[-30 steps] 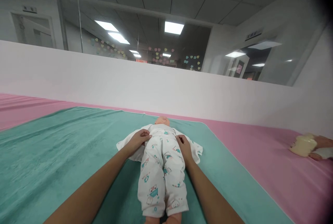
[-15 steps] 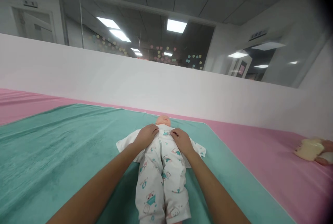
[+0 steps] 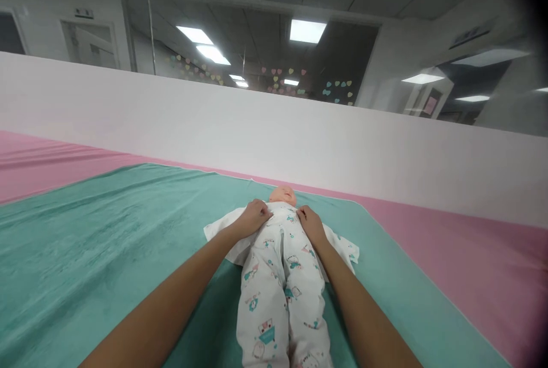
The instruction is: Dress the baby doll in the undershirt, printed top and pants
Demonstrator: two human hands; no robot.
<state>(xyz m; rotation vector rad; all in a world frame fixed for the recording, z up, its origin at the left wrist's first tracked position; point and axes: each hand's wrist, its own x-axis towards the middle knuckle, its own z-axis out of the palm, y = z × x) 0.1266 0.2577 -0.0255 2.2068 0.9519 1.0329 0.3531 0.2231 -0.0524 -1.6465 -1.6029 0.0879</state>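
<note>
One baby doll [image 3: 283, 195] lies face up on one teal towel [image 3: 85, 225], its head just short of the towel's far edge and its legs running out of the bottom of the view. It wears one white printed sleepsuit [image 3: 280, 282] and lies on one white cloth [image 3: 222, 231], whose two sides spread out beyond the doll's body. Two hands rest on the doll's chest, one on each side of the neckline. The left hand [image 3: 254, 217] and right hand [image 3: 311, 225] lie palm down with fingers lightly curved, touching the sleepsuit; whether either pinches the fabric, I cannot tell. The towel extends much further on the doll's left side than on its right, where its edge and far right corner show. Around the towel lies a pink mat [image 3: 449, 248], bounded at the far side by a white panel [image 3: 257, 128].
</note>
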